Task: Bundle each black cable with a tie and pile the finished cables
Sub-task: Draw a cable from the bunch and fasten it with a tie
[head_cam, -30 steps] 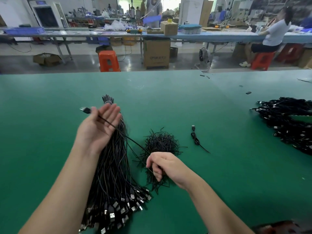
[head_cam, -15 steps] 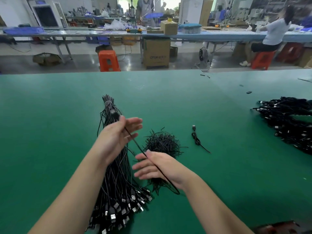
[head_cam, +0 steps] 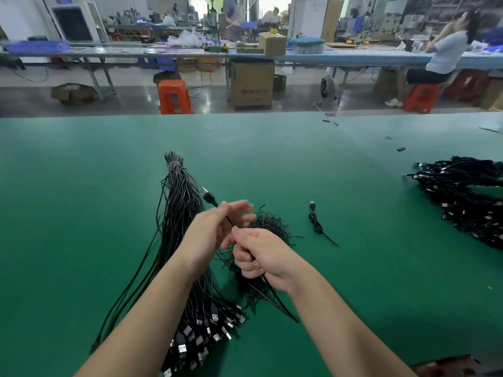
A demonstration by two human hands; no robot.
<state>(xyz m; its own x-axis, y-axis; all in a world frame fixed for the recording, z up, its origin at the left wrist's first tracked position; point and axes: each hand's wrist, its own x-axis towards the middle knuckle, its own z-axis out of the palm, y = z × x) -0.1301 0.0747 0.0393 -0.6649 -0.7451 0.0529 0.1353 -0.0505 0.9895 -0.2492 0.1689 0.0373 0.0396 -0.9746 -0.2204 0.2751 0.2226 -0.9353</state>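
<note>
A long sheaf of loose black cables point(head_cam: 179, 202) lies on the green table point(head_cam: 81, 186), USB plugs toward me. My left hand point(head_cam: 215, 229) holds one black cable point(head_cam: 208, 197) between thumb and straight fingers, its plug sticking out up-left. My right hand point(head_cam: 258, 254) grips the same cable, fingers curled round it; the strand trails out below the fist. Under both hands sits a heap of black ties point(head_cam: 272, 224). One bundled cable point(head_cam: 315, 221) lies alone to the right. A pile of finished cables point(head_cam: 462, 197) fills the right edge.
Small black scraps point(head_cam: 400, 149) dot the far right of the table. Beyond the far edge stand an orange stool point(head_cam: 174, 96), a cardboard box point(head_cam: 251, 84), a long workbench, and a seated person point(head_cam: 443, 55) at the right.
My left hand came down and right toward the right hand, carrying the plug end. My right hand went from flat over the cable to a fist round it, and the two hands now meet.
</note>
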